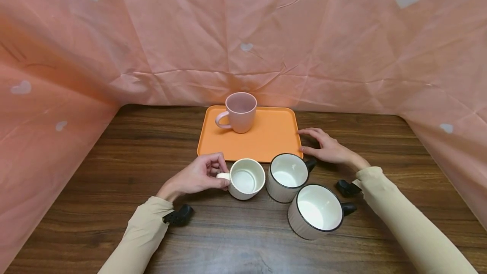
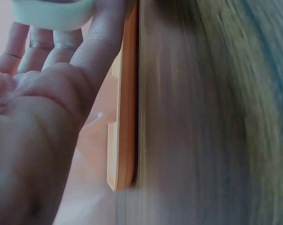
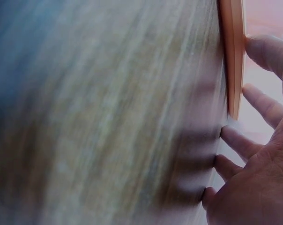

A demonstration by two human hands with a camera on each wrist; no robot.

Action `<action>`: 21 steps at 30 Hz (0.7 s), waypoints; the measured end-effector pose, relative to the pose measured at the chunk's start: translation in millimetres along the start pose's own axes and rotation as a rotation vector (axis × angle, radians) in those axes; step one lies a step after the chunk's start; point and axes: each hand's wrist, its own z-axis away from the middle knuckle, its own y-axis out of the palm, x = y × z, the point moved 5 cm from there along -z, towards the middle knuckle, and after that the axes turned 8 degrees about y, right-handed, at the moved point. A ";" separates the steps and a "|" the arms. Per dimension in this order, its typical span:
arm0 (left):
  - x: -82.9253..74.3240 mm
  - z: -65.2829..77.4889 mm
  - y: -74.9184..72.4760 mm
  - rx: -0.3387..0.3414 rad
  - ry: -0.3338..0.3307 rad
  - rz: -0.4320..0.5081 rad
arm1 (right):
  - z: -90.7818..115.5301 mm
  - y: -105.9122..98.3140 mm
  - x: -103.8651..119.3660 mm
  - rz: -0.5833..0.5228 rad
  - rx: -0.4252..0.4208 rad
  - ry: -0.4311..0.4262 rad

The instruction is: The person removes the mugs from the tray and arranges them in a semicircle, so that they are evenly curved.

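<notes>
My left hand [image 1: 201,176] pinches the handle of a small cream cup [image 1: 243,189] with a beaded rim, standing upright just in front of the orange tray [image 1: 272,134]. In the left wrist view, the pale handle [image 2: 52,16] lies across the fingers. At the tray's right edge, my right hand [image 1: 329,148] has its fingers spread and loosely bent. The right wrist view shows the thumb and index fingertips right at the tray's rim [image 3: 233,56], the other fingertips down by the table. Toward the tray's back left stands a pink mug [image 1: 242,118], handle to the left.
Two ribbed white mugs with black rims and handles stand right of the cream cup: a smaller mug [image 1: 283,189] by the tray's front edge, and a larger mug [image 1: 304,225] nearer me. Pink cloth [image 1: 262,33] with hearts encloses the wooden table [image 1: 152,138].
</notes>
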 end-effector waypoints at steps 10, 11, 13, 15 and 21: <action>0.9 -2.5 -3.2 0.023 -0.031 -0.016 | 0.6 -0.7 0.0 0.001 0.002 0.002; 1.8 -3.1 -3.3 0.027 -0.034 -0.022 | 0.3 -0.5 -0.5 0.000 0.003 0.005; 3.3 -3.9 -2.7 0.034 -0.041 -0.027 | -0.4 -0.3 -1.5 0.000 0.004 0.005; 4.6 -4.6 -2.1 0.041 -0.047 -0.030 | -1.3 0.1 -2.6 -0.002 0.005 0.006; 6.4 -7.4 -0.8 0.054 -0.061 -0.043 | -1.9 0.0 -3.7 -0.003 0.004 0.006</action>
